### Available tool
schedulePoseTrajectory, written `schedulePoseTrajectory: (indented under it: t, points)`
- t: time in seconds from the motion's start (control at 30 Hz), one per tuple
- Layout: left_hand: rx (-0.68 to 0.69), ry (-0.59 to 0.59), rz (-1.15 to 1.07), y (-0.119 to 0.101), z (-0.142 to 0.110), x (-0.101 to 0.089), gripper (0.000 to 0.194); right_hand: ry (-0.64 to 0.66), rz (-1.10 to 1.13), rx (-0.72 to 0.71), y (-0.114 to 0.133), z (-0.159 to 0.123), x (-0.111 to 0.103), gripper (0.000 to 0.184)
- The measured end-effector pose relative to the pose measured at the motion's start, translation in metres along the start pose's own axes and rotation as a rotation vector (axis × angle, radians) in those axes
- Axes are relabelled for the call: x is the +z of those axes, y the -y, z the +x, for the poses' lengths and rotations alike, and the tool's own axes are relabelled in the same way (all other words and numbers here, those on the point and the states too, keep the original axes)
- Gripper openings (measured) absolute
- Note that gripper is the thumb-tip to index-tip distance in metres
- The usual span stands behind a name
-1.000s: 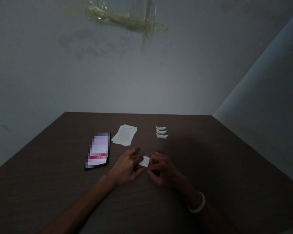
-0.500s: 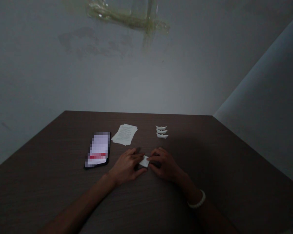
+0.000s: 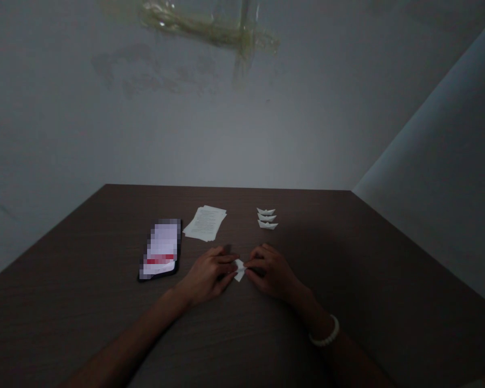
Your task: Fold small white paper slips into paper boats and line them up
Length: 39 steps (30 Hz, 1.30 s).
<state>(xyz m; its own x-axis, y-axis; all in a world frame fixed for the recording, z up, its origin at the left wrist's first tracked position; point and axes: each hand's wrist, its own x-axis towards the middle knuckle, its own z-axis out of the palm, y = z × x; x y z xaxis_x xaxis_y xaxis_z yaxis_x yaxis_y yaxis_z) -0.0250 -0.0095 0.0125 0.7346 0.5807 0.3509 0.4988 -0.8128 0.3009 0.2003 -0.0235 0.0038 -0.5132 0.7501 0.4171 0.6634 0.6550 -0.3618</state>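
A small folded piece of white paper (image 3: 239, 271) lies low over the table between my two hands, partly covered by fingertips. My left hand (image 3: 210, 275) grips its left side with thumb and fingers closed on it. From the right, my right hand (image 3: 272, 274) pinches the opposite edge between thumb and fingers. Just beyond the hands, three small white paper boats (image 3: 267, 218) stand in a close row, one behind another.
A stack of printed paper sheets (image 3: 205, 223) lies beyond my left hand. To its left is a phone (image 3: 160, 250) with a lit, blurred screen. The brown table (image 3: 105, 215) meets a grey wall (image 3: 307, 129) at its far edge.
The paper's near flap has opened out, so its outline changes from a square to a split shape. My left thumb has drawn onto it, and my right fingers have shifted along its edge.
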Motion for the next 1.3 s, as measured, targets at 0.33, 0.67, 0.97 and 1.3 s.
schedulePoseTrajectory:
  t: [0.33, 0.67, 0.97, 1.3]
  points:
    - [-0.066, -0.069, 0.041, -0.002, -0.006, 0.001, 0.021, -0.029, 0.033, 0.009, -0.002, -0.001, 0.003, 0.003]
    - [-0.097, -0.064, 0.016, -0.003, -0.003, -0.003, 0.029, -0.022, 0.068, 0.053, 0.004, 0.000, 0.003, 0.004]
    - [-0.190, -0.091, -0.053, 0.003, 0.000, 0.000, 0.023, -0.040, 0.062, 0.126, 0.006, 0.002, 0.008, 0.005]
    - [-0.247, -0.097, -0.068, 0.001, 0.003, 0.000, 0.022, -0.095, 0.033, 0.167, 0.009, 0.005, 0.012, 0.009]
